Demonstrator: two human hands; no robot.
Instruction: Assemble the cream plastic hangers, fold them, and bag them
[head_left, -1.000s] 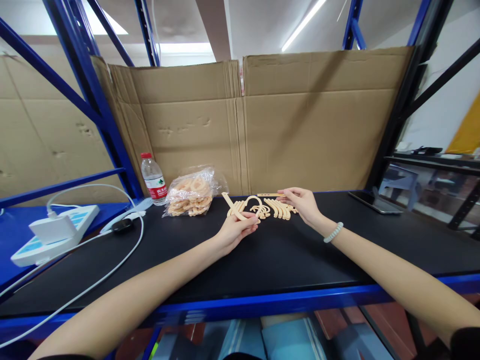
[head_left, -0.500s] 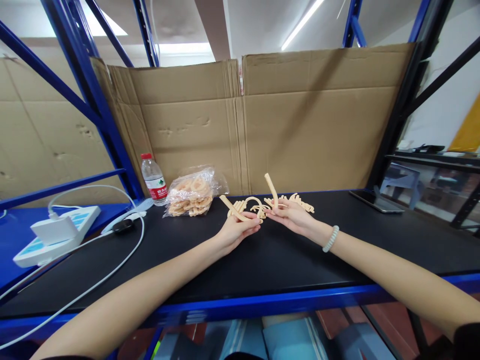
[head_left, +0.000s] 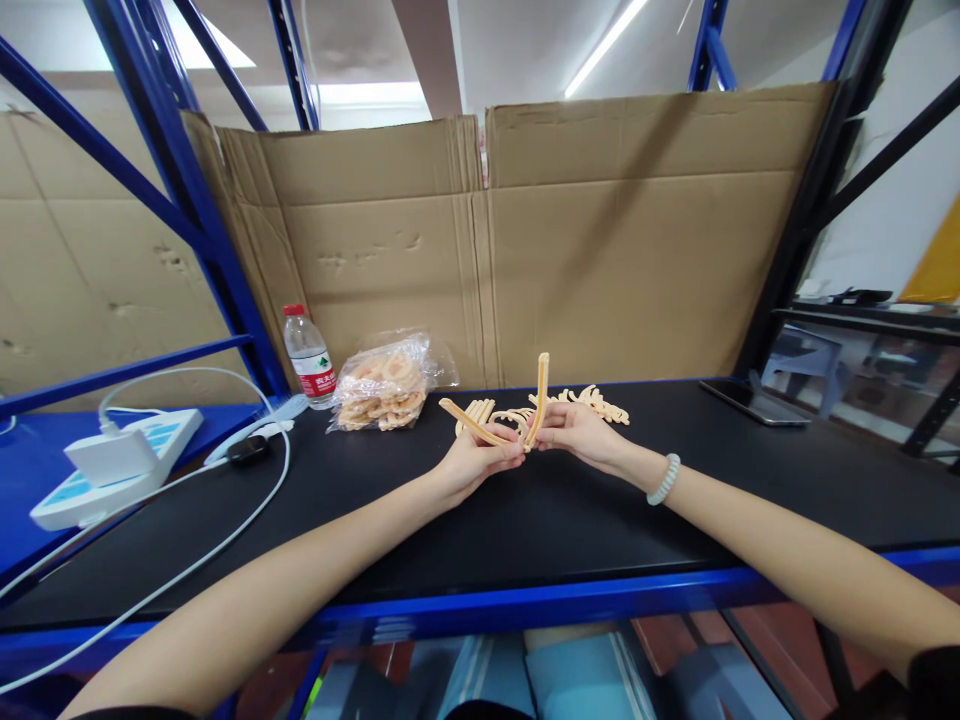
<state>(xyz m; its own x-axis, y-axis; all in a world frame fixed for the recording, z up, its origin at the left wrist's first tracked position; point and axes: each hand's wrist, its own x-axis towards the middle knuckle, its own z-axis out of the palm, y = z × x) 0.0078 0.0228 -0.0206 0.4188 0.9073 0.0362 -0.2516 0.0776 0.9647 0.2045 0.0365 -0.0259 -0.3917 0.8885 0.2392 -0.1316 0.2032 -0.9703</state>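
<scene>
My left hand (head_left: 474, 464) is closed on a pale beige strip (head_left: 466, 418) that slants up to the left. In my right hand (head_left: 579, 432), fingers pinch a second beige strip (head_left: 542, 385), which stands almost upright with a groove-like darker line along it. The lower ends of both strips come together between my fingertips in a V shape; whether they are joined I cannot tell. Just behind my hands lie several short straight beige pieces (head_left: 480, 408) and some curved beige pieces (head_left: 513, 414). A heap of small beige pieces (head_left: 600, 404) lies beyond my right hand.
A clear plastic bag of beige ring-like parts (head_left: 386, 385) and a water bottle (head_left: 309, 360) stand at the back left. White cables run from a power strip (head_left: 120, 470) at left. A phone or tablet (head_left: 754, 403) lies back right. Cardboard (head_left: 637, 240) walls the rear.
The strip in my right hand has turned and moved down and left, so its lower end now meets the left strip's end. My left hand has hardly moved.
</scene>
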